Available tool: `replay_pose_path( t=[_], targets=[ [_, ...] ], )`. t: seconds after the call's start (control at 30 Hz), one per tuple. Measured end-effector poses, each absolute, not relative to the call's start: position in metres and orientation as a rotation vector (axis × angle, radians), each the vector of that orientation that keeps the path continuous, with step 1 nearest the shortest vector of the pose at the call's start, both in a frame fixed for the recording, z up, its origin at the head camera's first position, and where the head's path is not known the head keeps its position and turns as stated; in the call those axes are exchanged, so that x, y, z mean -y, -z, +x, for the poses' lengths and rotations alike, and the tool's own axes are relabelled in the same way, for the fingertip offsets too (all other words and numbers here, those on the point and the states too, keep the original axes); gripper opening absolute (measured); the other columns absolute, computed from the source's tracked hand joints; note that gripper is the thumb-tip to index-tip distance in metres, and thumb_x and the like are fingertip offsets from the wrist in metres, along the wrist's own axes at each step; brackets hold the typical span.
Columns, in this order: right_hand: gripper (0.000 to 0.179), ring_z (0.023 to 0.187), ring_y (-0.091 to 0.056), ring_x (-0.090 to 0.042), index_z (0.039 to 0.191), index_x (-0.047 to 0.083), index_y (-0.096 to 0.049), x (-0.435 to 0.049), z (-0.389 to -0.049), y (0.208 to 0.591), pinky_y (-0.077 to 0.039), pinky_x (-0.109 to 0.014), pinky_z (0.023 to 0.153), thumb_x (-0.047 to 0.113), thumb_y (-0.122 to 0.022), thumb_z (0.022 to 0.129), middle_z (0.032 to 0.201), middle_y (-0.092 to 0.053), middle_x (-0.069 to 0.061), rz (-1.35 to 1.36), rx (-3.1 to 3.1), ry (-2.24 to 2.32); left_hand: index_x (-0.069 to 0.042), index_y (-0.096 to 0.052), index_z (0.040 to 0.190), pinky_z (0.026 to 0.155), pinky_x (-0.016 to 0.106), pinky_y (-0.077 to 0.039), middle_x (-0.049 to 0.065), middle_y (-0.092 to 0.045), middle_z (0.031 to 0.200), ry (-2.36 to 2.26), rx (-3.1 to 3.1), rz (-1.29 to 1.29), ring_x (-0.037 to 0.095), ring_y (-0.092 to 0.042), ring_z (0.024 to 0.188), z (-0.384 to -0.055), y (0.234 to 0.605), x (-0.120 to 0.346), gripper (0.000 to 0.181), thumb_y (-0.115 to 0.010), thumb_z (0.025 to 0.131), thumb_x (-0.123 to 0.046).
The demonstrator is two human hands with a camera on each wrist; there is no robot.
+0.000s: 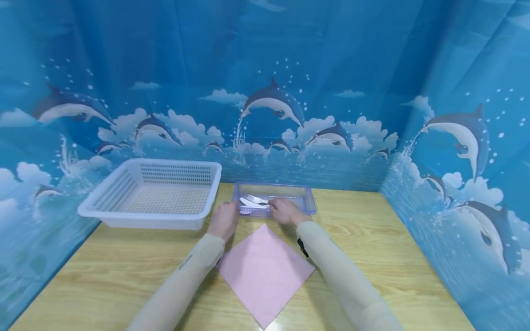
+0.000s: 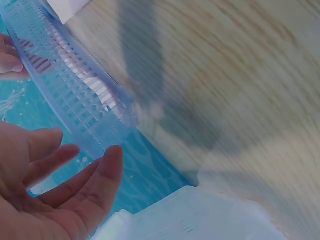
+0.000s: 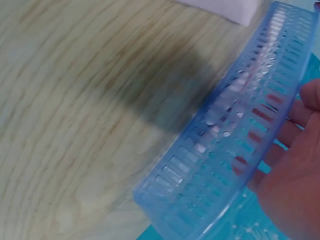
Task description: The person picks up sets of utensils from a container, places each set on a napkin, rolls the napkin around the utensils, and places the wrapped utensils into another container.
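Observation:
A translucent blue-purple basket (image 1: 308,207) with slotted sides stands at the back of the table. White cutlery lies in its left half, including a fork (image 1: 257,199) and a piece like a knife (image 1: 248,202). My right hand (image 1: 285,211) reaches over the near rim, fingers inside by the cutlery handles; the right wrist view shows them only through the slots, so their grip is hidden. My left hand (image 1: 225,220) is at the basket's left end, fingers spread and loosely bent in the left wrist view, holding nothing. A pink cloth (image 1: 266,276) lies flat between my forearms.
A large white slotted basket (image 1: 151,220) stands to the left, close to my left hand. Blue dolphin-print curtain (image 1: 265,69) hangs behind the table and along both sides. The wood-grain table (image 1: 372,239) extends to the right of the baskets.

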State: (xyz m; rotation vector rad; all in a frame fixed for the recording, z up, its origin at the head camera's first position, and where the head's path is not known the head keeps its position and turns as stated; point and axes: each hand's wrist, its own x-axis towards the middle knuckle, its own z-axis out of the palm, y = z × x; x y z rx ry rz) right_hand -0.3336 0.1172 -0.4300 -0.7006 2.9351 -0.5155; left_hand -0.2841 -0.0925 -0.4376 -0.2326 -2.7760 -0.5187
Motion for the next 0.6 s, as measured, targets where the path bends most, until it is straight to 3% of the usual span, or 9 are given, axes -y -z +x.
replay_pose_path(
  t=[0.2, 0.33, 0.47, 0.6],
  targets=[
    [0.048, 0.145, -0.032, -0.034, 0.141, 0.013, -0.052, -0.118, -0.339, 0.436, -0.024, -0.052, 0.12, 0.033, -0.026, 0.105, 0.149, -0.048, -0.009, -0.647, -2.887, 0.397, -0.002, -0.071, 0.094, 0.066, 0.041, -0.057, 0.016, -0.068, 0.081, 0.572, 2.781, -0.219, 0.028, -0.064, 0.071, -0.288, 0.441, 0.096, 0.011, -0.066, 0.091, -0.011],
    [0.051, 0.148, -0.026, -0.032, 0.143, 0.016, -0.05, -0.117, -0.341, 0.439, -0.021, -0.052, 0.121, 0.038, -0.022, 0.105, 0.151, -0.046, -0.005, -0.655, -2.858, 0.361, -0.002, -0.07, 0.09, 0.067, 0.042, -0.056, 0.015, -0.068, 0.08, 0.571, 2.788, -0.229, 0.029, -0.064, 0.071, -0.289, 0.446, 0.099, 0.011, -0.065, 0.092, -0.013],
    [0.052, 0.147, -0.028, -0.033, 0.143, 0.014, -0.05, -0.115, -0.344, 0.438, -0.022, -0.05, 0.121, 0.039, -0.024, 0.105, 0.151, -0.045, -0.009, -0.639, -2.836, 0.378, -0.003, -0.068, 0.085, 0.065, 0.041, -0.056, 0.013, -0.068, 0.076, 0.569, 2.801, -0.233, 0.028, -0.065, 0.069, -0.291, 0.447, 0.1, 0.012, -0.065, 0.092, -0.013],
    [0.053, 0.139, -0.042, -0.033, 0.139, 0.011, -0.053, -0.115, -0.346, 0.437, -0.031, -0.048, 0.117, 0.04, -0.026, 0.105, 0.147, -0.05, -0.013, -0.586, -2.837, 0.414, -0.004, -0.067, 0.083, 0.063, 0.039, -0.055, 0.011, -0.067, 0.074, 0.606, 2.812, -0.236, 0.026, -0.063, 0.067, -0.294, 0.445, 0.099, 0.015, -0.063, 0.093, -0.014]
  ],
)
